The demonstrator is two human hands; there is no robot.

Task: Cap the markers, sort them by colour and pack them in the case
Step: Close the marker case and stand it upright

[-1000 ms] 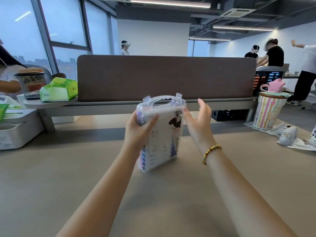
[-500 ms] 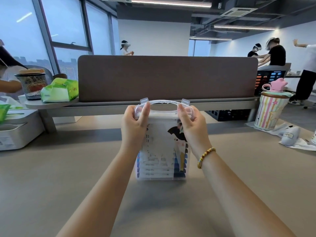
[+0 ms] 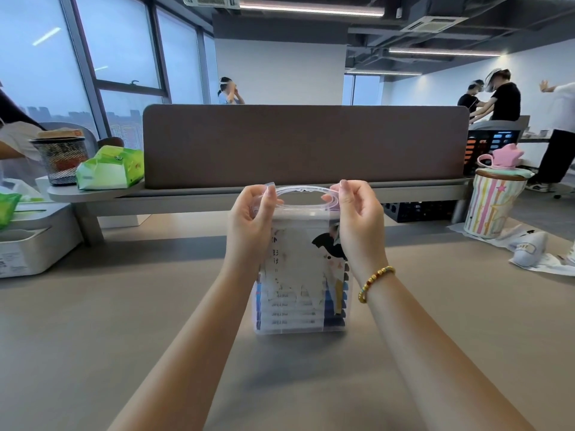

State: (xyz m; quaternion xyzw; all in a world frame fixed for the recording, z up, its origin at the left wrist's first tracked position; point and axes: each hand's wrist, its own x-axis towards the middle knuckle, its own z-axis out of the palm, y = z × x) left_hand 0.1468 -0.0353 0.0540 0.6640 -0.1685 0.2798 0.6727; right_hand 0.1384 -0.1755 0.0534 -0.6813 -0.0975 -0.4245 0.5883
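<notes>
both hands (image 3: pixel 253 225) now pinching case (image 3: pixel 300 275) clasps, case upright

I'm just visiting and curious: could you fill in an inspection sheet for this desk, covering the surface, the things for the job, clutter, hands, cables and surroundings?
Surface: tan desk, bare around the case.
Job's things: clear marker case standing upright on the desk, handle on top, markers stacked inside.
Clutter: mesh pen cup and green packet on the left shelf; white box at far left; striped container at right.
Hands: left hand and right hand pinch the clasps at either end of the handle.
Cables: nothing seen.
Surroundings: brown divider panel, windows at left, people standing beyond.
</notes>
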